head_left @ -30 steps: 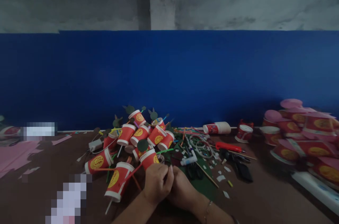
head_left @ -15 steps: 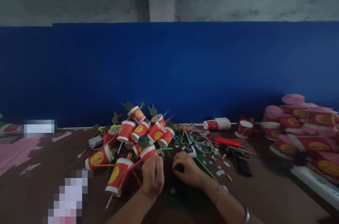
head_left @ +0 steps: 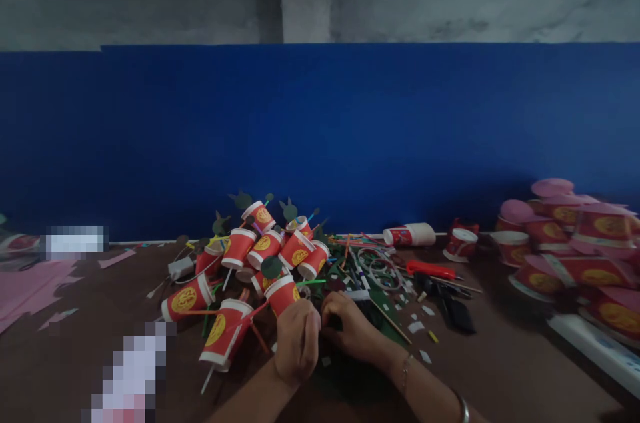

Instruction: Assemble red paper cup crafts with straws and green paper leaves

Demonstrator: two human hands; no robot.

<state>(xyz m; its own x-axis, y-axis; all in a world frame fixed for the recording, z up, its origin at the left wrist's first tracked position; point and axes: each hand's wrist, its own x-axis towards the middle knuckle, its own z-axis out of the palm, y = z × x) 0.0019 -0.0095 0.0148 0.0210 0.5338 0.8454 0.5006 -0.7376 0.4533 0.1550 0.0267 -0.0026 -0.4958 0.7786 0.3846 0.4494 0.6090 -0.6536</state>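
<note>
My left hand is closed, its thumb and fingers pressed together just in front of a red paper cup with a yellow emblem. Close beside it, my right hand has its fingers curled inward toward the left fingertips in a pinch. Whatever lies between the fingers of either hand is too small or hidden to make out. Under the hands is a dark green sheet, hard to tell from the brown table. A pile of red cups with straws through them and dark green paper cutouts stands at the left hand's far side.
Past my right hand lie coiled clear tubing, paper scraps, a thin stick and a red-handled tool. Cups with pink paper are heaped at right by a white power strip. Pink sheets lie left; a blue partition rises behind.
My left hand has shifted a little to the right, and my right hand slightly left, so the fingertips are now nearly together. The cups and tools have stayed put.
</note>
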